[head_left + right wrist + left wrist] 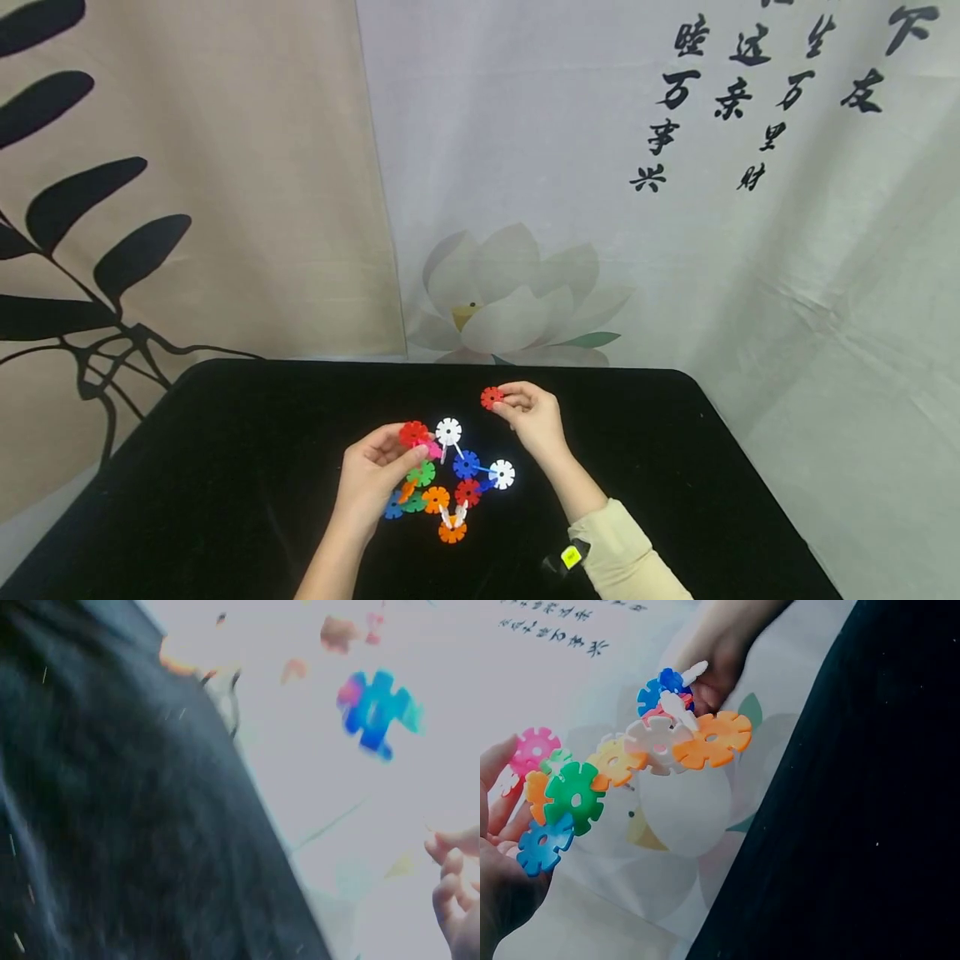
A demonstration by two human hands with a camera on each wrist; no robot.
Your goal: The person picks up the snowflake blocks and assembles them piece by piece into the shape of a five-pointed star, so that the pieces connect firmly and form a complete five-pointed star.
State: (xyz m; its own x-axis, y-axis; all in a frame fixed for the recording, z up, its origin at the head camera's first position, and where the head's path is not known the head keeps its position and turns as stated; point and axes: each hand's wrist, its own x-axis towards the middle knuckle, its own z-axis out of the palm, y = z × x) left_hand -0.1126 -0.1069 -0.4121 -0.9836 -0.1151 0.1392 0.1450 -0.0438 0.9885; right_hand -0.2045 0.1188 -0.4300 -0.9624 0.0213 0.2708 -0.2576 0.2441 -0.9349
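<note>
My left hand (369,475) pinches a linked ring of notched plastic snowflake discs (466,464) near a pink disc (431,449) and a red disc (413,433). The joined discs are white, blue, green, orange and red, slotted together at angles and held up over the table. An orange disc (452,531) with white pieces hangs at the near end. To the upper right, my right hand (538,422) pinches a single red disc (491,398) between thumb and fingers, apart from the ring. In the left wrist view, a green disc (574,799) and a blue disc (545,844) hang beside the palm.
A black-covered table (247,467) lies under both hands. Behind its far edge hangs a pale cloth backdrop (525,150) with a printed lotus, leaves and dark characters. A dark strap with a yellow marker (572,557) sits by the right sleeve. The right wrist view is blurred.
</note>
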